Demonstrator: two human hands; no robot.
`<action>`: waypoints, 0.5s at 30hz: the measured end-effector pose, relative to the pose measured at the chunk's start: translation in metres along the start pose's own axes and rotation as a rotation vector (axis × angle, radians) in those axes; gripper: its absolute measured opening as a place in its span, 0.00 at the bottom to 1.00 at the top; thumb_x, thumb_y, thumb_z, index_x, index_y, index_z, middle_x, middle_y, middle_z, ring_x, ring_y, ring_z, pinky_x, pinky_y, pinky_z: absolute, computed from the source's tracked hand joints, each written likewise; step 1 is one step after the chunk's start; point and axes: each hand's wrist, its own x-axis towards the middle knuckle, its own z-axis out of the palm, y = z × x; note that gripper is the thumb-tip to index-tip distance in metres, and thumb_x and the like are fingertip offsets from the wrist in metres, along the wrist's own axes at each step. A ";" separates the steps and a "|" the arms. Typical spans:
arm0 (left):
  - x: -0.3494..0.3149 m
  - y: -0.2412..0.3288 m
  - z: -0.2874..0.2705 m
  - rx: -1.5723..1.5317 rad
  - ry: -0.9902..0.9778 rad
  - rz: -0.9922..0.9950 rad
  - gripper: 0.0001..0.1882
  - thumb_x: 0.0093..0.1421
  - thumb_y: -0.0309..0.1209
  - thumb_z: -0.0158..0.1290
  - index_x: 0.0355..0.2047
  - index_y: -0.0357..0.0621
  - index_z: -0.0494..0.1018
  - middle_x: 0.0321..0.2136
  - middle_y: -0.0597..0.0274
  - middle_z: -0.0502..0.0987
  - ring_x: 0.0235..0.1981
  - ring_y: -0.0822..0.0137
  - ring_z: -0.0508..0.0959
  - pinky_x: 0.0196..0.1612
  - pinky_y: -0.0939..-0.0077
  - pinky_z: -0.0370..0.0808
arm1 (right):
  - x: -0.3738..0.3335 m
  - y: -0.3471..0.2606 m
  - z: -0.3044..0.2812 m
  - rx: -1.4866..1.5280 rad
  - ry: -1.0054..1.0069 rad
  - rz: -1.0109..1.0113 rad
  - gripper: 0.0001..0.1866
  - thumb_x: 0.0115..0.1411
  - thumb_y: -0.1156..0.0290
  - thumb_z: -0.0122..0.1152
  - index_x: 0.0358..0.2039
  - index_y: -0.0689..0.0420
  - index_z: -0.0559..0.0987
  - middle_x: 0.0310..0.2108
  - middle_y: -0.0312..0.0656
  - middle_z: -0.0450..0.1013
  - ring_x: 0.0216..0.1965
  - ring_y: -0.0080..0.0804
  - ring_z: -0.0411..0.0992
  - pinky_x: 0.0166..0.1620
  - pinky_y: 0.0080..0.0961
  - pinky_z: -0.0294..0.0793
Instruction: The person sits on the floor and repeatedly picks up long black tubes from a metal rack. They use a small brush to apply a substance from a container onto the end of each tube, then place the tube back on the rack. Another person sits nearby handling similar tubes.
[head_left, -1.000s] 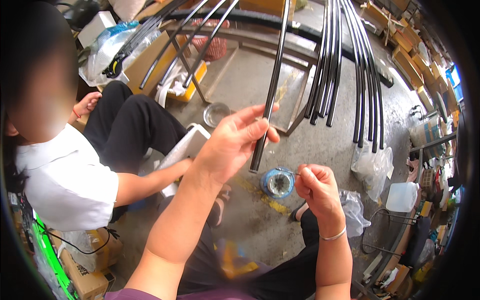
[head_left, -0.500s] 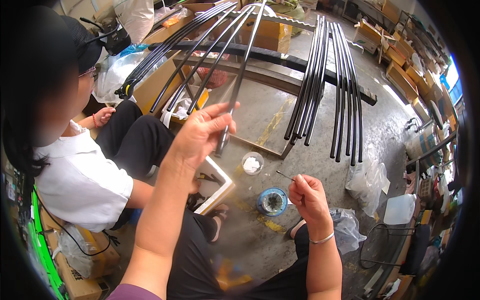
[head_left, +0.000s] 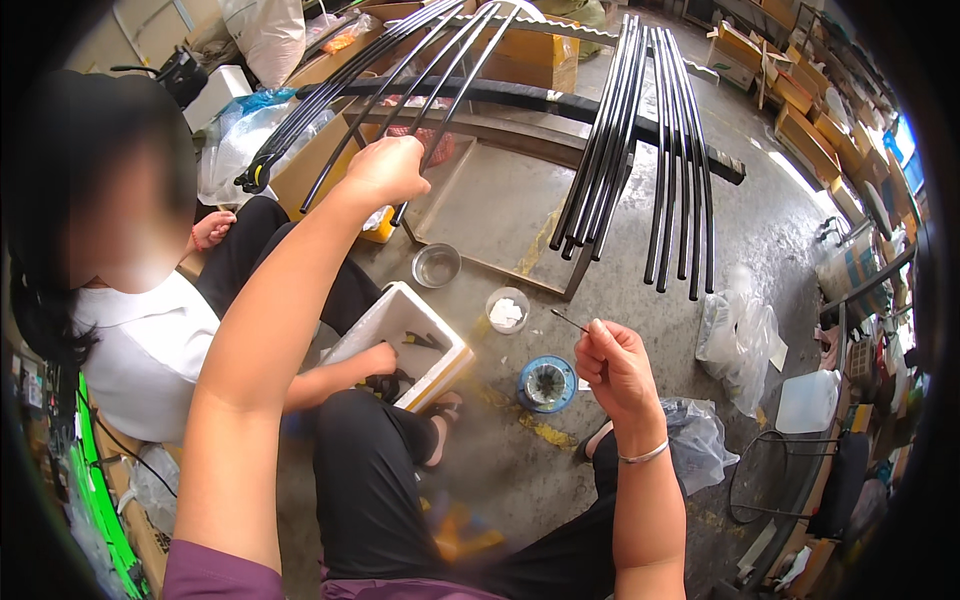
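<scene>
My left hand [head_left: 393, 172] reaches up to the left part of the rack, its fingers closed around the lower part of a black rod [head_left: 457, 105]. The fingertips are partly hidden, and the rod's end shows below them. Beside it lie several more black rods [head_left: 350, 95] on the padded bar [head_left: 530, 103]. With thumb and fingers pinched, my right hand [head_left: 617, 368] holds a thin dark stick [head_left: 570, 320] pointing up and left. Just left of that hand, on the floor, is a blue round container [head_left: 522, 392] with a greyish inside.
Two bundles of black rods [head_left: 682, 170] rest at the rack's right. A clear cup [head_left: 507, 311] of white pieces and a round bowl [head_left: 436, 265] stand on the floor. At left, a co-worker's hand [head_left: 377, 360] reaches into a white foam box [head_left: 452, 372]. Plastic bags [head_left: 740, 340] lie right.
My left hand has moved up and away with the rod, from before me to beside the rods on the rack. The right hand stays almost in place with the stick.
</scene>
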 end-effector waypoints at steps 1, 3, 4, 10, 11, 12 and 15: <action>-0.002 0.004 0.003 0.056 0.024 0.006 0.20 0.46 0.35 0.60 0.38 0.38 0.74 0.30 0.49 0.79 0.37 0.56 0.79 0.42 0.64 0.73 | -0.001 -0.001 -0.001 0.006 -0.017 -0.005 0.14 0.64 0.64 0.53 0.23 0.57 0.69 0.18 0.29 0.57 0.18 0.17 0.52 0.20 0.14 0.51; -0.012 0.015 0.000 0.136 0.101 0.003 0.17 0.46 0.36 0.60 0.34 0.38 0.74 0.32 0.50 0.78 0.38 0.56 0.78 0.42 0.63 0.73 | -0.005 -0.002 -0.005 0.014 -0.043 -0.017 0.13 0.63 0.64 0.53 0.24 0.58 0.70 0.17 0.28 0.57 0.19 0.17 0.52 0.20 0.14 0.51; -0.020 0.021 -0.002 0.177 0.141 0.003 0.16 0.47 0.36 0.61 0.32 0.38 0.74 0.33 0.51 0.78 0.38 0.56 0.78 0.42 0.63 0.73 | -0.007 -0.003 -0.005 0.025 -0.035 -0.020 0.14 0.63 0.64 0.54 0.24 0.58 0.71 0.17 0.29 0.58 0.19 0.17 0.52 0.20 0.15 0.52; -0.016 0.102 0.020 -0.790 0.030 0.221 0.18 0.58 0.42 0.52 0.36 0.38 0.75 0.32 0.59 0.79 0.32 0.66 0.74 0.38 0.71 0.69 | -0.016 -0.010 -0.011 0.082 -0.073 -0.074 0.13 0.62 0.65 0.55 0.23 0.58 0.71 0.19 0.30 0.61 0.19 0.17 0.53 0.22 0.16 0.53; -0.007 0.111 0.030 -1.036 -0.144 0.180 0.19 0.60 0.44 0.50 0.37 0.38 0.75 0.32 0.62 0.79 0.30 0.70 0.73 0.37 0.74 0.69 | -0.016 -0.010 -0.009 0.083 -0.088 -0.092 0.12 0.62 0.66 0.55 0.24 0.58 0.71 0.19 0.30 0.61 0.19 0.17 0.54 0.22 0.16 0.53; -0.009 0.121 0.030 -1.179 -0.261 0.066 0.20 0.62 0.47 0.48 0.35 0.42 0.76 0.28 0.67 0.78 0.29 0.75 0.71 0.35 0.79 0.68 | -0.016 -0.009 -0.008 0.087 -0.099 -0.113 0.12 0.62 0.66 0.55 0.24 0.58 0.70 0.19 0.30 0.61 0.20 0.17 0.54 0.22 0.16 0.53; 0.005 0.127 0.050 -1.328 -0.327 0.022 0.18 0.63 0.45 0.48 0.33 0.42 0.75 0.23 0.69 0.75 0.25 0.77 0.69 0.30 0.82 0.65 | -0.017 -0.012 -0.007 0.116 -0.081 -0.105 0.11 0.62 0.67 0.55 0.24 0.57 0.70 0.20 0.31 0.61 0.20 0.17 0.55 0.22 0.16 0.53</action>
